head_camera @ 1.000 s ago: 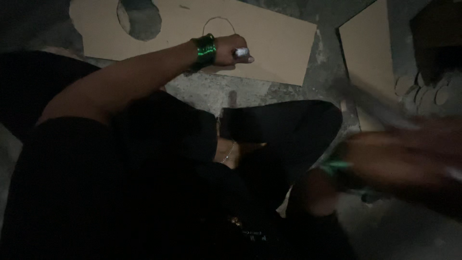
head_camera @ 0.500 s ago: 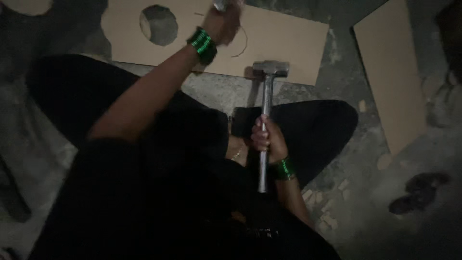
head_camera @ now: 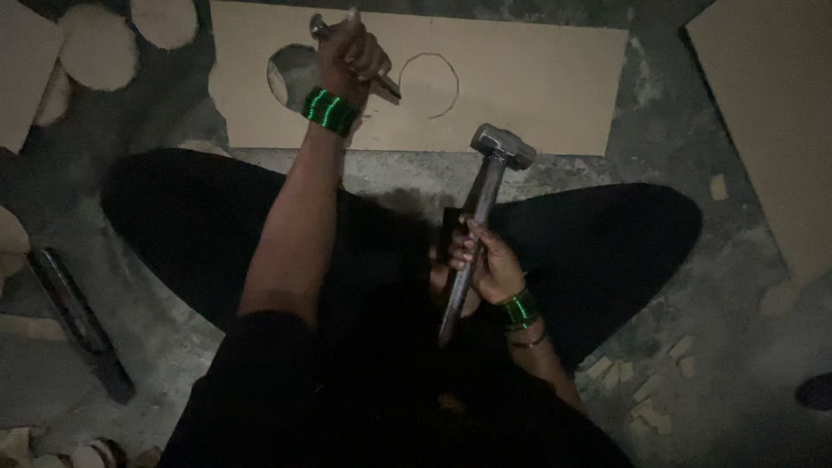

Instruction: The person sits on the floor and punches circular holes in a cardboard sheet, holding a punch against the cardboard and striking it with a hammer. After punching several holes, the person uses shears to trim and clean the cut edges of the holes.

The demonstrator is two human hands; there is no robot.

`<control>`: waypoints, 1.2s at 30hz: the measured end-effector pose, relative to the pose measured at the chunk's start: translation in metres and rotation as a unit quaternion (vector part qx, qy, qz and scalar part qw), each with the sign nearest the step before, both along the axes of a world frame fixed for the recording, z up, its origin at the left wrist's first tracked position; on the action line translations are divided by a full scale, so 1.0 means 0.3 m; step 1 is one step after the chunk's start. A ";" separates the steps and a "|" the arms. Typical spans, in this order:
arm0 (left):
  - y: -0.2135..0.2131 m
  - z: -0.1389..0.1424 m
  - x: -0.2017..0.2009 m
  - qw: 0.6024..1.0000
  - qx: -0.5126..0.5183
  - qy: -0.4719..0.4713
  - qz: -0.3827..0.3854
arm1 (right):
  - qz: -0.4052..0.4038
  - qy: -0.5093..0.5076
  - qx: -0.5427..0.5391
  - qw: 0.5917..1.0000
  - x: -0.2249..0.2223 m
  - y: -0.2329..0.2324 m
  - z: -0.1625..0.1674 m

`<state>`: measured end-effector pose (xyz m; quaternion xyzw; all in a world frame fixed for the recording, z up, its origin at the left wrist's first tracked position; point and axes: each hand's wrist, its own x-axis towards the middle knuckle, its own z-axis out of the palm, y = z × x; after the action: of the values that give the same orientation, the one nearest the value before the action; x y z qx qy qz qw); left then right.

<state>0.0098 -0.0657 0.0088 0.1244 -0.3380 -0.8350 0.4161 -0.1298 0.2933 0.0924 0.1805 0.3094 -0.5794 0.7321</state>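
Left hand (head_camera: pixel 351 54) grips chisel (head_camera: pixel 381 82) on board (head_camera: pixel 537 78); right hand (head_camera: pixel 490 264), five o'clock, clasps hammer (head_camera: pixel 485 186) unraised.

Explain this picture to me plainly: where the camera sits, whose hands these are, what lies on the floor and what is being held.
The one view comes from a camera worn on a person's head, looking down at their own lap and crossed legs on a rough floor. No machine is involved, only two bare hands. The left hand, with a green band at the wrist, grips a metal chisel whose tip rests on a flat tan board. That board has one round hole cut out and a second circle outlined beside it. The right hand holds a hammer by its handle, head raised above the floor. Cut-out discs lie at upper left.
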 end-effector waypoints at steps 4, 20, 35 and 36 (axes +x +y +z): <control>0.007 -0.010 -0.004 0.998 -0.025 -0.063 -0.003 | 0.003 -0.030 -0.044 0.999 0.001 0.015 -0.019; 0.004 -0.020 -0.031 0.996 -0.046 -0.071 -0.036 | 0.028 0.020 -0.019 0.999 0.008 0.027 -0.026; 0.198 0.031 -0.144 0.860 -0.311 -0.388 0.118 | 0.021 0.660 -0.184 0.728 -0.201 -0.101 0.299; 0.203 0.038 -0.144 0.852 -0.318 -0.402 0.107 | -0.061 0.736 -0.235 0.632 -0.301 -0.123 0.361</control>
<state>-0.0336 -0.0047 0.0203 0.3452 -0.7078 -0.5091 0.3473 -0.2200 0.2564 0.2007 -0.4660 0.5871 -0.6161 0.2420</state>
